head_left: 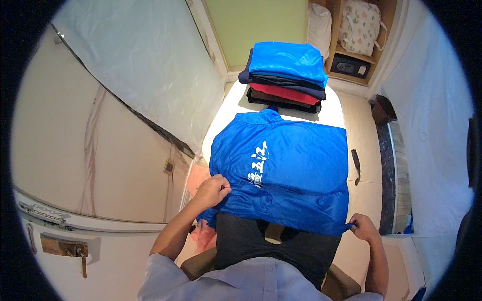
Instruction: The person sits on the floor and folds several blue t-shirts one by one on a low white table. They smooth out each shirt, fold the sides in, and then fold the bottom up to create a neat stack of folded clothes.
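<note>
A blue garment (pixel 301 155), with a collar at its far end and white printed writing across it, lies spread out sideways. It covers the near part of a white table (pixel 226 108) and hangs over toward my lap. My left hand (pixel 213 190) is closed on the garment's left edge, the fingers pressed together. At the near right corner, my right hand (pixel 365 227) pinches the hem between thumb and fingers. Beyond the garment stands a stack of folded clothes, with a bright blue piece (pixel 287 61) on top and a red one (pixel 286 94) lower down among dark ones.
A dark strap-like thing (pixel 356 165) lies on the pale floor right of the table. Further right stands a dark bin (pixel 384 109). Wooden shelves (pixel 334 30) at the back hold a patterned bag (pixel 360 27) and a black safe (pixel 350 65). A white door (pixel 60 261) is at the left.
</note>
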A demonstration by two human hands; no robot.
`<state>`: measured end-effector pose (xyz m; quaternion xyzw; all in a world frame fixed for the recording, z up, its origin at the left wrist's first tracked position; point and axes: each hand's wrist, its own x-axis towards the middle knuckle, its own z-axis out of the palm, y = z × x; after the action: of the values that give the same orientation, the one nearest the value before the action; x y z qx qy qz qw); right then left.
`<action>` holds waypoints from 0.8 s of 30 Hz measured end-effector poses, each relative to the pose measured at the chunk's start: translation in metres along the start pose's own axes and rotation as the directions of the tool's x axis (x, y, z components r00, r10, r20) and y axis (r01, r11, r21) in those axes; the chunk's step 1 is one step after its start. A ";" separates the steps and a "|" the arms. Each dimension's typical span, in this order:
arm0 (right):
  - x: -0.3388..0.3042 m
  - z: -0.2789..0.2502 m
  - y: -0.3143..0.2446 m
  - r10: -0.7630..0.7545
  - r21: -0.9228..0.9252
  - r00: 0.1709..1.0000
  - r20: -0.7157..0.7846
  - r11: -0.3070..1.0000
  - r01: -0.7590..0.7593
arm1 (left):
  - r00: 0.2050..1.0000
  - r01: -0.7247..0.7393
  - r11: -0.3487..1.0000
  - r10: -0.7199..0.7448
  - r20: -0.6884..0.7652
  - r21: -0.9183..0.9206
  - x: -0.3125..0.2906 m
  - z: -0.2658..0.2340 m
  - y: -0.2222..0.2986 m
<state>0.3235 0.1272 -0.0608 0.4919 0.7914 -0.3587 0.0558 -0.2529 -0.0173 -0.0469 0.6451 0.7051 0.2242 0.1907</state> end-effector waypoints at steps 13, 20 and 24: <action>0.007 0.002 -0.008 0.012 -0.028 0.997 0.081 1.000 -0.010 | 0.974 0.226 0.959 -0.226 0.022 -0.171 0.006 0.050 -0.019; 0.002 0.006 -0.051 -0.029 -0.459 0.998 -0.054 0.889 0.001 | 0.985 0.141 0.986 -0.149 -0.086 -0.094 -0.003 0.045 -0.015; 0.013 0.015 -0.076 -0.230 -0.553 0.948 -0.220 0.830 0.073 | 0.988 0.035 0.996 -0.022 -0.153 0.082 -0.002 0.046 0.007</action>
<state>0.2505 0.1074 -0.0382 0.4365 0.8967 -0.0531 0.0512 -0.2211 -0.0152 -0.0811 0.6235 0.7356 0.2399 0.1121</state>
